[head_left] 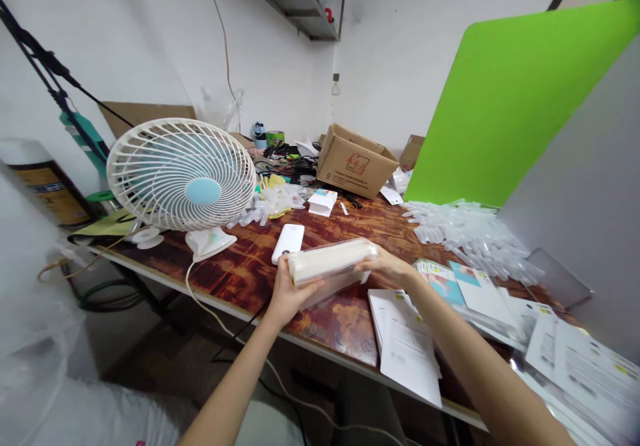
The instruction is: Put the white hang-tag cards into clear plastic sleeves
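Between my two hands is a white block-shaped pack in clear plastic [333, 259], held above the front part of the wooden table [345, 319]. My left hand [290, 293] grips its left end, with the thumb low along the near side. At the right end, my right hand [387, 264] is closed around the corner; some of its fingers are hidden behind the pack. Just beyond the left hand lies a white power-bank-like device [289, 243]. Printed white cards [405, 339] lie under my right forearm.
A white fan [183, 176] stands at the left. An open cardboard box [356, 163] sits at the back, near a small stack of cards [323, 202]. Clear plastic pieces [475, 236] are heaped at right below a green panel [515, 99]. More printed packs [480, 293] lie at right.
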{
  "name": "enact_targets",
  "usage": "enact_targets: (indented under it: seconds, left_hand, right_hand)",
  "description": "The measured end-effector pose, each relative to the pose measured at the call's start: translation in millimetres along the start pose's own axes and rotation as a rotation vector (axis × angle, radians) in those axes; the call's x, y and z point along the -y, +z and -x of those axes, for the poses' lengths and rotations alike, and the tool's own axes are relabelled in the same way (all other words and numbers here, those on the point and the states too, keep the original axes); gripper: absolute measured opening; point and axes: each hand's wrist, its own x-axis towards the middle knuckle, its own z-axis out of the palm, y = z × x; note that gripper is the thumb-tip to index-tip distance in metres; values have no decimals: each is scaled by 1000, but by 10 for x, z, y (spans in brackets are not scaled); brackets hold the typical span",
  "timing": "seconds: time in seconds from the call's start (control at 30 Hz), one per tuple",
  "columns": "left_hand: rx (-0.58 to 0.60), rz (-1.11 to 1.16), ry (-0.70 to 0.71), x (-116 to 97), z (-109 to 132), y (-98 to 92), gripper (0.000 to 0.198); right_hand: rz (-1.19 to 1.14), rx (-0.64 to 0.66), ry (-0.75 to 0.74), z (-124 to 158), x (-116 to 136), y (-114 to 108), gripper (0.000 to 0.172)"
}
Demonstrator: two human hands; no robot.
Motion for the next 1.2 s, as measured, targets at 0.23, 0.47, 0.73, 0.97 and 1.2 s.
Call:
enact_targets:
  seconds: [0.23, 0.47, 0.73, 0.97, 1.2]
  left_hand:
    - [30, -46, 6, -43, -6, -67, 64]
    - [63, -83, 18, -72, -26, -73, 56]
    - [54, -111, 45, -106, -60, -85, 45]
    - [26, -23, -6, -143, -106, -81, 46]
    - [-20, 231, -208, -173, -201, 117, 52]
  right_hand:
    - [-67, 33, 11, 0, -22, 20, 36]
    - [-89, 83, -1, -12, -57, -11, 36]
    - [-78, 50, -14, -86, -140, -20, 31]
    - [-88, 7, 1, -90, -77, 28, 28]
    - [-31, 17, 136, -172, 197, -128, 28]
